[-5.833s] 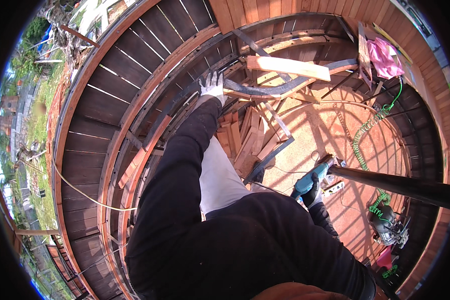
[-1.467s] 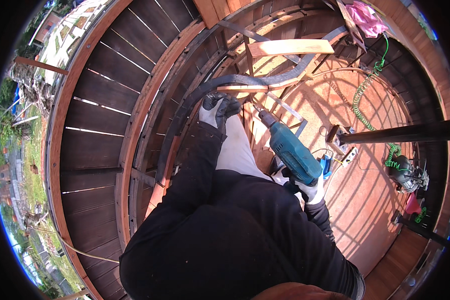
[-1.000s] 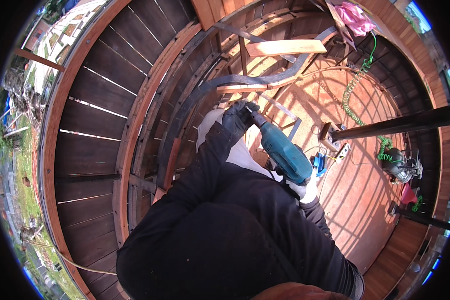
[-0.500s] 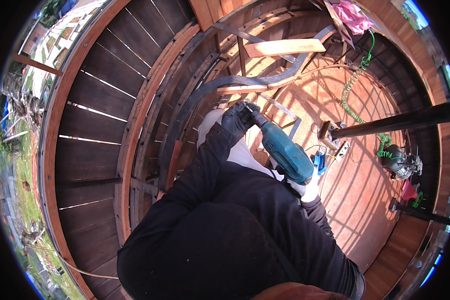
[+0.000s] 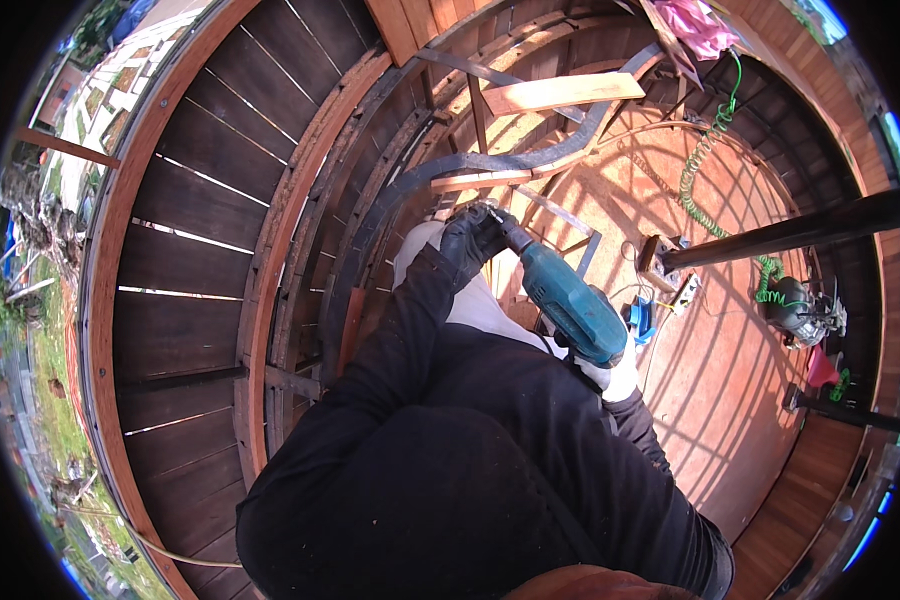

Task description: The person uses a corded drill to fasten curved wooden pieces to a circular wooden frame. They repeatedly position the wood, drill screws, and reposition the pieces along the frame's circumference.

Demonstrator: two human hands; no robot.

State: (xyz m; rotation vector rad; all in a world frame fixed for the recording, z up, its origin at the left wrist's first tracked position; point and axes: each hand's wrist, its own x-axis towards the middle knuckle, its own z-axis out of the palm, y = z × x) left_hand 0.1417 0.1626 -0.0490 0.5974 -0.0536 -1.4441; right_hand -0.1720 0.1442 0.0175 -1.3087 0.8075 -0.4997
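A teal power drill [image 5: 575, 305] lies slantwise in front of my body, its nose toward the upper left. My right hand [image 5: 620, 372], in a white glove, is wrapped round the drill's rear end; its fingers are partly hidden by the tool. At the drill's nose is my left hand [image 5: 473, 240], in a dark glove, with fingers closed at a small metal bit [image 5: 492, 212] by the chuck. Whether the bit sits fully in the chuck I cannot tell. Below the left hand is my light-coloured trouser leg [image 5: 480, 300].
Curved wooden ribs and dark planks [image 5: 185, 330] rise on the left. A loose board [image 5: 565, 93] rests across the dark curved frame [image 5: 490, 162] ahead. A black post [image 5: 790, 232] crosses on the right, near a green coiled hose [image 5: 692, 190] and a compressor-like machine [image 5: 802, 315].
The view has shifted slightly. Both hands and the drill keep nearly the same pose, with the left fingers moved a little at the bit.
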